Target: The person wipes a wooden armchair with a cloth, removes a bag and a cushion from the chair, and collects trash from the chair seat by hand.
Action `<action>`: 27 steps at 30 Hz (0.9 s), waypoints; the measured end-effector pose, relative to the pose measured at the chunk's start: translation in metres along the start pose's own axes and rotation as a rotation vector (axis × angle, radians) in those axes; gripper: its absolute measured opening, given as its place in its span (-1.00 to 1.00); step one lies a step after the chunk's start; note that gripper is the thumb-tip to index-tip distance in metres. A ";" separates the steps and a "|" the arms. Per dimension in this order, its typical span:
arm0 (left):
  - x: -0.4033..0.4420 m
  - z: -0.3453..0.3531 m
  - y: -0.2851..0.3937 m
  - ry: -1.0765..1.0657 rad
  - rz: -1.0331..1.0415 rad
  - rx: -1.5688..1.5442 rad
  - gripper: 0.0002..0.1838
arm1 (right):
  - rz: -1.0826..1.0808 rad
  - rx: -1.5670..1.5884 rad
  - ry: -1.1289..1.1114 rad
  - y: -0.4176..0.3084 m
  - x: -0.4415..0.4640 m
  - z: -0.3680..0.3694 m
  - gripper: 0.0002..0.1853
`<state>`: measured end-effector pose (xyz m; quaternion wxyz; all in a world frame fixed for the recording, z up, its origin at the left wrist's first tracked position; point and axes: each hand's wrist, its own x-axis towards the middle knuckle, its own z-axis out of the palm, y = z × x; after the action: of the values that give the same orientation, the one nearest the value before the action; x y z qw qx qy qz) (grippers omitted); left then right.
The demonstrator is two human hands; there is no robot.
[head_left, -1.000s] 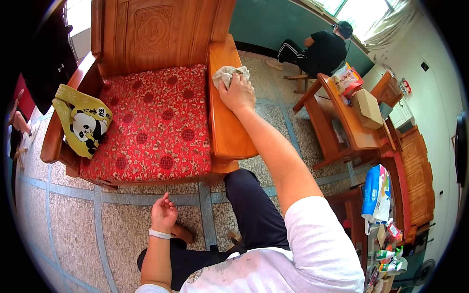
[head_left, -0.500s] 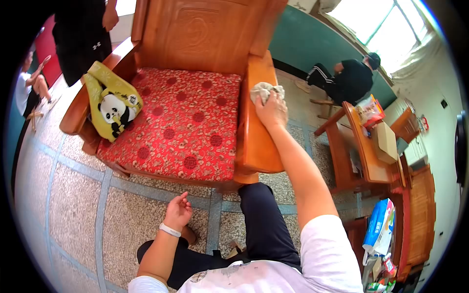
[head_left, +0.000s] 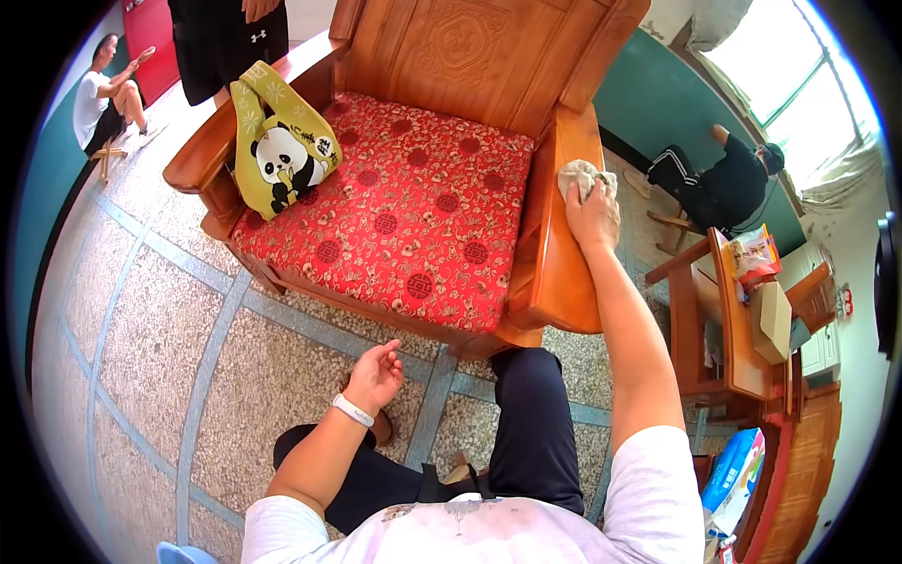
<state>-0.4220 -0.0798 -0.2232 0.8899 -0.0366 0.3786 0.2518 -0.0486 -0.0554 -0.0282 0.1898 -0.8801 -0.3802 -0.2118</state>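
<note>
My right hand [head_left: 596, 218] is closed on a pale, crumpled cloth [head_left: 581, 177], pressed on the wide wooden right armrest [head_left: 556, 273] of a carved wooden chair. The seat has a red patterned cushion [head_left: 404, 202]. Over the chair's left armrest hangs a yellow-green bag [head_left: 268, 117] with a panda on it. My left hand [head_left: 377, 374], with a white band at the wrist, hovers in front of the chair above the speckled floor. Its fingers are loosely curled but apart, and it holds nothing.
A wooden table [head_left: 738, 348] at the right bears a cardboard box [head_left: 770, 321] and a snack packet [head_left: 754, 254]. One person [head_left: 733, 193] sits by the window, another [head_left: 99, 99] on a stool at the far left. Someone in black shorts [head_left: 230, 47] stands behind the bag.
The view has swung, so the chair and both hands appear farther right. The cloth and my right hand stay on the armrest. More of the people at the left shows.
</note>
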 end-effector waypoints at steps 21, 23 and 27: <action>-0.006 0.009 0.012 -0.036 0.058 -0.018 -0.80 | -0.053 -0.031 -0.115 -0.011 -0.052 -0.037 -0.41; -0.005 0.008 0.011 -0.025 0.059 -0.029 -0.80 | -0.060 -0.038 -0.128 -0.010 -0.064 -0.043 -0.42; -0.001 0.009 0.010 -0.032 0.072 -0.022 -0.80 | -0.136 0.004 -0.110 -0.008 -0.086 -0.055 -0.43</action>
<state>-0.4214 -0.0692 -0.2143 0.8857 -0.0285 0.3626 0.2885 -0.1209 -0.1281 -0.0258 0.1556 -0.8622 -0.4494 -0.1746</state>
